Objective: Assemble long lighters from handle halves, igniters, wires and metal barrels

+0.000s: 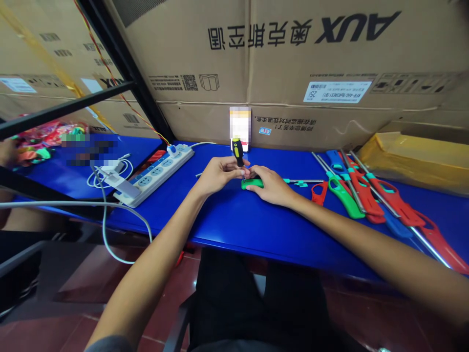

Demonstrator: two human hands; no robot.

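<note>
My left hand is closed in a pinch at a black and yellow screwdriver, just below its handle. The screwdriver stands nearly upright, its lower end close to the green handle of a long-necked gas lighter. That lighter lies on the blue table under my right hand, whose fingers are wrapped over it. Its metal tube points right. Fingers hide the screwdriver's tip and part of the lighter. Right of my right hand is a loose red trigger-guard-shaped piece.
Several more lighters, including a green one and a red one, lie at the right. A taped cardboard box stands behind them. A phone leans on the large carton. A power strip with cables lies left; another person's hand shows far left.
</note>
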